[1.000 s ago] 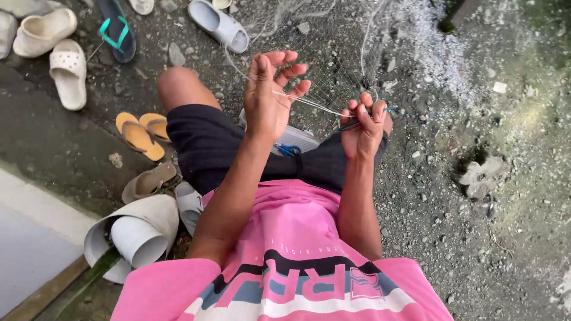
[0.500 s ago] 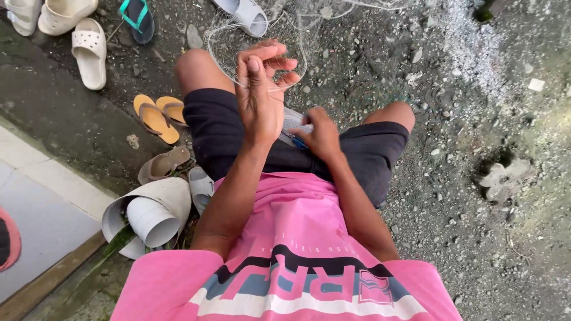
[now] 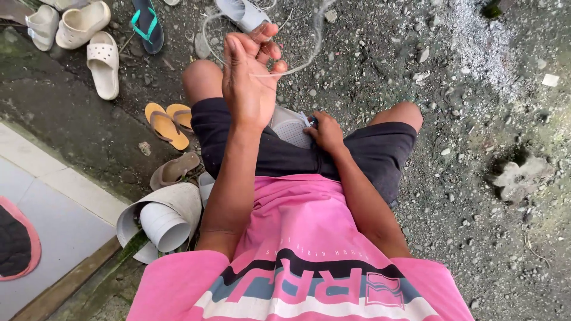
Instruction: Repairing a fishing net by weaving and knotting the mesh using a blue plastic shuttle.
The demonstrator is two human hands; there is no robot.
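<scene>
Head view: left hand [image 3: 250, 80] is lifting higher than half a second ago, fingers loosely curled, thumb and fingertips pinching a thin pale line [image 3: 297, 62] that is looping up and away over the gravel [image 3: 416, 71]. Right hand [image 3: 324, 132] is dropping: a second ago it was up level with the left, gripping the same line; now it is resting low between the thighs, fingers closing on a small grey-white object [image 3: 291, 128] in the lap. I cannot tell what that object is, nor whether the hand is gripping it or just pressing on it. So the line is now hanging from the left hand alone, slack and curving, no longer stretched between two hands; judging by that, the work is shifting from the line to the object in the lap. The person is sitting in dark shorts [image 3: 267, 154] and a pink shirt [image 3: 309, 249], knees apart. Room: right side is lying open, only gravel and a broken patch [image 3: 517, 175] well apart. Left side is crowding: yellow sandals [image 3: 166, 122] just beside the left thigh, a brown sandal [image 3: 175, 169] and curled pipe pieces [image 3: 160, 217] near the hip, pale slippers [image 3: 83, 35] further out, a tiled step edge [image 3: 71, 196] beyond. Ahead, a grey slipper [image 3: 241, 13] is lying near the loop.
</scene>
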